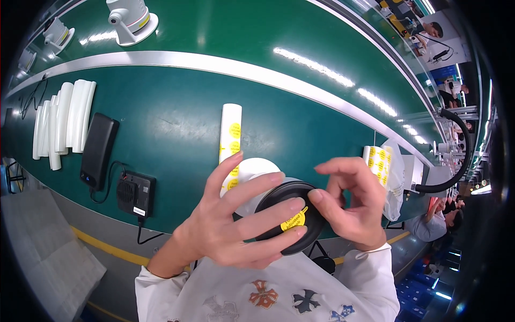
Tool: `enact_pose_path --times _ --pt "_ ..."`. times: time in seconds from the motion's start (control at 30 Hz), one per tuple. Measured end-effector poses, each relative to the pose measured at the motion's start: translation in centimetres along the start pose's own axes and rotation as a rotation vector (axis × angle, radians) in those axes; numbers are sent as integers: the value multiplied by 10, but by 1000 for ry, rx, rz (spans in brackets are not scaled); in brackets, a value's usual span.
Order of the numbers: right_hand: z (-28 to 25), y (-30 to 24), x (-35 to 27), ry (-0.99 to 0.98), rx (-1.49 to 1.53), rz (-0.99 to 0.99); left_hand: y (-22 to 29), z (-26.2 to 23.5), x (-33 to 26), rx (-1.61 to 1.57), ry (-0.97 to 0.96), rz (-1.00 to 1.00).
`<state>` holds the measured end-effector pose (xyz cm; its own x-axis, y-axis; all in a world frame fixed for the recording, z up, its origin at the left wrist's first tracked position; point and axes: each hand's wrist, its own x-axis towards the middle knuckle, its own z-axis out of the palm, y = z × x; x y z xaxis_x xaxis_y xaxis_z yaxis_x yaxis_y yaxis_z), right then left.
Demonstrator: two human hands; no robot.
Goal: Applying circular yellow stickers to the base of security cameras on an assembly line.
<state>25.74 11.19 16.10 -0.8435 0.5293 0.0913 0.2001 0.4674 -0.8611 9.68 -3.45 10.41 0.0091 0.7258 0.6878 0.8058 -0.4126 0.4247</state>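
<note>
At the far left of the green worktop [177, 118] lies a row of white curved strips [61, 123], side by side. Just beside them to the right is a flat black rectangular device [99, 150], and below it a small black box [137, 193] with a cable and a white label on its lower edge.

Near the centre, a long white backing strip [230, 134] carries round yellow stickers in a column; it runs from the middle of the worktop down behind my fingers.

My left hand [236, 220] is spread, fingers extended to the right, and supports the round black part [289, 214] from the left and from below. The part is a dark, disc-shaped body with a raised circular rim, attached to a white rounded body [255, 172] partly hidden behind my fingers. A round yellow sticker [294, 220] with dark print sits on the black face, near its lower centre, with its lower edge at my left fingertips.

My right hand [351, 201] is curled, thumb and forefinger brought close together at the right rim of the black part, just beside the yellow sticker. I cannot tell whether they pinch the sticker edge or press on the rim.

The part is held above the near edge of the worktop, between both hands.

Further right lies a white sheet with yellow round stickers [378, 158], next to a clear plastic bag [396, 177].
</note>
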Motion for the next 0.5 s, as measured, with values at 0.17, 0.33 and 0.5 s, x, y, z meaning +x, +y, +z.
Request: enact_pose_path --times 0.17,0.33,0.5 --pt "10 17 -5 -15 202 7 -3 -6 14 124 -83 35" --pt "14 21 -6 -14 244 -6 -2 -6 15 118 22 -80" --pt "13 22 -6 -25 269 16 1 -7 7 154 165 -65"
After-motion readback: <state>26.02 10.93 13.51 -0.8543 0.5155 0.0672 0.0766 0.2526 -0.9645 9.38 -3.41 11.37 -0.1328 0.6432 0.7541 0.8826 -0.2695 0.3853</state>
